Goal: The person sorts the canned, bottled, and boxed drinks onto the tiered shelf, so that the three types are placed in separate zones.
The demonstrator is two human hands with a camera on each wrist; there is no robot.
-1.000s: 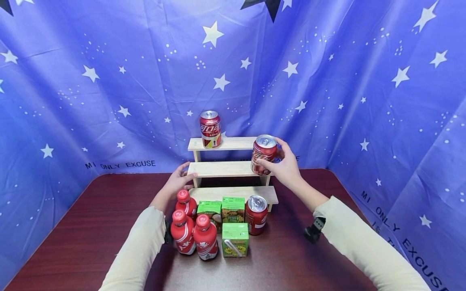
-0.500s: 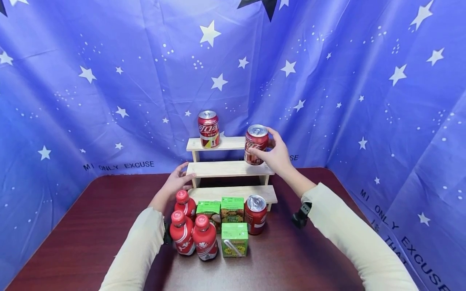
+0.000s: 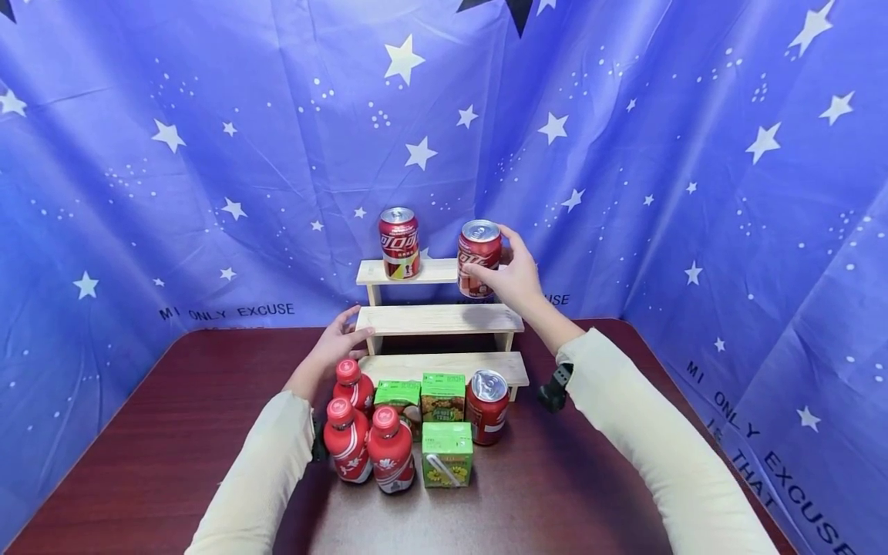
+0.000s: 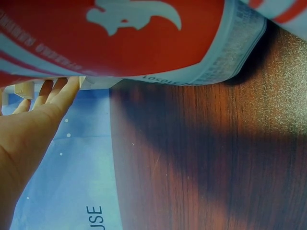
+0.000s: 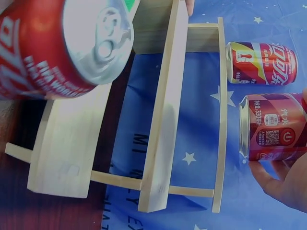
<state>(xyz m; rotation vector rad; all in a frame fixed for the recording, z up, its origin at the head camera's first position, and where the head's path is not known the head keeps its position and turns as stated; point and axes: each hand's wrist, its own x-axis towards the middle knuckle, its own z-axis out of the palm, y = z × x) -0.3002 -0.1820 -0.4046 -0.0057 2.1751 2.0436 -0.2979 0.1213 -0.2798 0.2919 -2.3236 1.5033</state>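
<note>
While the left hand [image 3: 336,346] touches the rack [image 3: 433,319], fingers [image 4: 68,94] extended, the right hand [image 3: 519,279] grips a red can [image 3: 477,250] above it.

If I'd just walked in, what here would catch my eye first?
Probably the red can the right hand holds up by the top step of the wooden stand. Another red can stands toward that step's left end, and behind it all hangs a blue curtain dotted with white stars.
</note>
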